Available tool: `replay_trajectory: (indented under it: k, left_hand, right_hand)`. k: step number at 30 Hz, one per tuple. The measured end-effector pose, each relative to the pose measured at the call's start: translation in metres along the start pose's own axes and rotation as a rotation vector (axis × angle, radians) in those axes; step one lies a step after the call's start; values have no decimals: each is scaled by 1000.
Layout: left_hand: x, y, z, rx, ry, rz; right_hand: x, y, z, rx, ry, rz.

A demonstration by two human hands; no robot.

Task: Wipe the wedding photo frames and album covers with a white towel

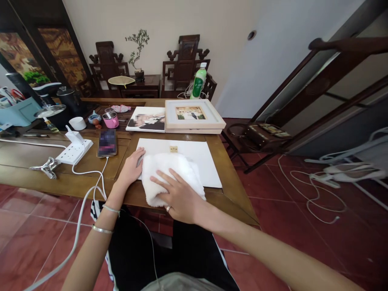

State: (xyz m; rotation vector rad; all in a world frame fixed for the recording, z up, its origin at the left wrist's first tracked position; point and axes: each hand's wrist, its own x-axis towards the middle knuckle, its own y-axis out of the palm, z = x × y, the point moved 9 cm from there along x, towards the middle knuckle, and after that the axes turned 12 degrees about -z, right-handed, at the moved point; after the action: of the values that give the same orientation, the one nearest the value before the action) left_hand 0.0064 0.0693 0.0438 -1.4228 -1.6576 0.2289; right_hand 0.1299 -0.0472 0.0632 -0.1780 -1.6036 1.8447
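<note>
A white panel (209,163) with a small gold hanger plate (173,149) near its far edge lies flat on the wooden table. My left hand (131,166) holds the panel at its left edge, fingers close together and the thumb beside the cloth. On the panel's near part rests a folded, fluffy white cloth (190,167), overhanging the panel's near edge. My right hand (182,196) grips this cloth from above, some fingers spread over it and another tucked into its fold. The palm side of both hands is hidden.
Behind the panel lie a framed picture (216,115) and a photo panel (136,123), with a green bottle (198,83) beyond. To the left are a phone (107,143), a power strip (75,152), a pink cup (110,120) and a silver-coloured metal object (48,167). A white cable hangs beside my left arm.
</note>
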Motion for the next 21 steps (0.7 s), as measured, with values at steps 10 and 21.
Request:
replay_trajectory:
  k: [10, 21]
  left_hand:
    - [1, 1, 1, 12, -30, -10]
    - [6, -20, 12, -310, -220, -176]
  right_hand:
    - [39, -13, -105, -113, 204, -116]
    - [59, 7, -40, -92, 46, -77]
